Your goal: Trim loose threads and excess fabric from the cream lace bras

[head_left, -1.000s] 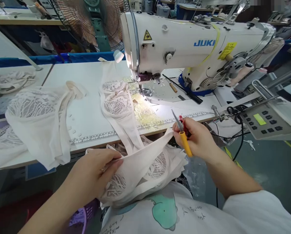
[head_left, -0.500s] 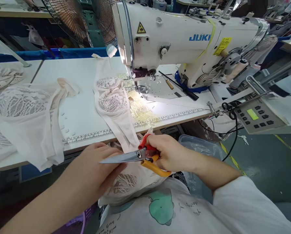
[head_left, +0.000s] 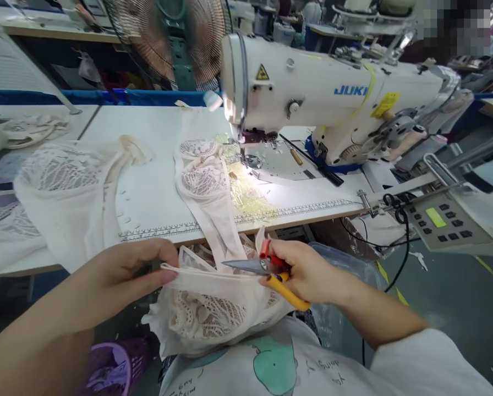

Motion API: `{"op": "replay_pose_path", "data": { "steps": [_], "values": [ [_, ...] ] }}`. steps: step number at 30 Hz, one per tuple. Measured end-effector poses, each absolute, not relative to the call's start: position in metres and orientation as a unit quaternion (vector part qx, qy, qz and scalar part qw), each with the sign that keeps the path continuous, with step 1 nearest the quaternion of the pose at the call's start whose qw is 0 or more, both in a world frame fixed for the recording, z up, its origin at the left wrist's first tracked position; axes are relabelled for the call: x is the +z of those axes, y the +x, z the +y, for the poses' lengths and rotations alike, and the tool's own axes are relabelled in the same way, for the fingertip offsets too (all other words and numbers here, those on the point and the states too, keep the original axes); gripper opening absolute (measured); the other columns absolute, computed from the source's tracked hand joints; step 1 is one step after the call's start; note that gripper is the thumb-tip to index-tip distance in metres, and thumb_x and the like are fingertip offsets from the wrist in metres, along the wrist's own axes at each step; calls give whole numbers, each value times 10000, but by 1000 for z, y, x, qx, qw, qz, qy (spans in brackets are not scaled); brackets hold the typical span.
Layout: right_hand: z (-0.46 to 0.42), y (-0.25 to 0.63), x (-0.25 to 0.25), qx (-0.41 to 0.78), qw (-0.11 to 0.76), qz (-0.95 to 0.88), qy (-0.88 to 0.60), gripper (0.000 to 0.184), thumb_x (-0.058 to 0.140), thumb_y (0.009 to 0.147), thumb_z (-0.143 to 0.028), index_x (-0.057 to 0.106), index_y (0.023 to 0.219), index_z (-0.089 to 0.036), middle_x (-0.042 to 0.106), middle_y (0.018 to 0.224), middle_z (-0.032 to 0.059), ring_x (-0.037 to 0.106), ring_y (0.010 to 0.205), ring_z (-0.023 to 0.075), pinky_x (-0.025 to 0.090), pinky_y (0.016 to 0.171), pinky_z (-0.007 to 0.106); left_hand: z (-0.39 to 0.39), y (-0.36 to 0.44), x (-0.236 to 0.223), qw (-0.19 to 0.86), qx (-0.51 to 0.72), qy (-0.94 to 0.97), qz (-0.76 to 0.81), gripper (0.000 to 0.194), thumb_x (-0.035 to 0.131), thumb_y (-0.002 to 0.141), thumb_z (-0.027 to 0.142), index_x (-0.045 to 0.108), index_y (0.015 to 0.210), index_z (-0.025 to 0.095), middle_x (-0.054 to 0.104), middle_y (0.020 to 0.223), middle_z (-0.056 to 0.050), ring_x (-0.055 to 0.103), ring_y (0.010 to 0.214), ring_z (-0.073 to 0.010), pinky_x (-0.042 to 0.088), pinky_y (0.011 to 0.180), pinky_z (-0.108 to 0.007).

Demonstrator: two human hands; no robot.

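My left hand (head_left: 147,268) pinches the edge of a cream lace bra (head_left: 209,313) between thumb and fingertips. The bra lies across my lap, its upper band stretched between both hands. In my right hand (head_left: 308,269) are scissors (head_left: 246,266) with a red and a yellow-orange handle, their blades pointing left just above the band. The right fingertips also seem to touch the band's right end. Another bra part with lace cups (head_left: 203,176) lies on the sewing table, its straps hanging over the front edge to my lap.
A JUKI sewing machine (head_left: 296,93) stands on the white table (head_left: 155,181), its lamp lighting the needle area. More cream bras (head_left: 69,181) lie at left. A control panel (head_left: 440,220) juts out at right. Below are a purple basket (head_left: 126,363) and a clear plastic bin (head_left: 349,258).
My left hand has moved left and now pinches the bra's edge, drawing the band taut. The scissors have shifted right and slightly down with my right hand. The camera view has shifted left.
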State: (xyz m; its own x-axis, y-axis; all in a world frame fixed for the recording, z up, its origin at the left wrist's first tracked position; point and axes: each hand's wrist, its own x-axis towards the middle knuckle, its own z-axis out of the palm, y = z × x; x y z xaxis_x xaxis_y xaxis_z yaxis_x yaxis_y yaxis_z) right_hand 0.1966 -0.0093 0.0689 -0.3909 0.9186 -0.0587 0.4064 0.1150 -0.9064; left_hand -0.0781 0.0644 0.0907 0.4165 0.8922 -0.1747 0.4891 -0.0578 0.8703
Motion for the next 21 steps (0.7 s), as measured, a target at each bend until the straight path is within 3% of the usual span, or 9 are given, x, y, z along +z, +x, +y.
{"op": "replay_pose_path", "data": {
  "steps": [4,8,12,17,21],
  "values": [
    [-17,199,70,478,223,-689,-497,144,590,649,-124,455,677,-167,458,662,-33,383,571,77,333,496,176,60,-65,91,543,195,714,397,126,611,729,330,649,732,210,665,780,-66,600,700,-193,475,591,-225],
    [-19,207,74,489,171,-706,-483,169,631,664,-229,478,683,-159,416,633,-41,325,557,73,291,478,186,42,-37,84,530,302,667,428,131,592,750,352,584,723,224,574,592,-5,522,509,-145,428,468,-217],
    [-11,209,81,484,268,-669,-496,235,633,706,-342,480,697,-165,507,687,-3,413,577,89,355,506,213,30,-8,76,409,401,713,404,130,597,746,301,525,839,246,588,661,10,597,613,-153,444,500,-190],
    [8,199,84,461,438,-621,-458,303,675,687,-375,431,743,-203,555,756,15,534,718,141,423,571,247,32,14,65,296,437,782,331,347,531,828,279,425,1159,274,605,769,11,641,714,-142,483,642,-187],
    [18,191,86,494,463,-608,-415,311,717,661,-319,435,725,-204,526,724,-8,509,674,118,424,579,247,33,20,64,239,436,810,310,372,487,863,275,358,1211,269,613,784,8,650,701,-132,477,615,-164]
  ]
}}
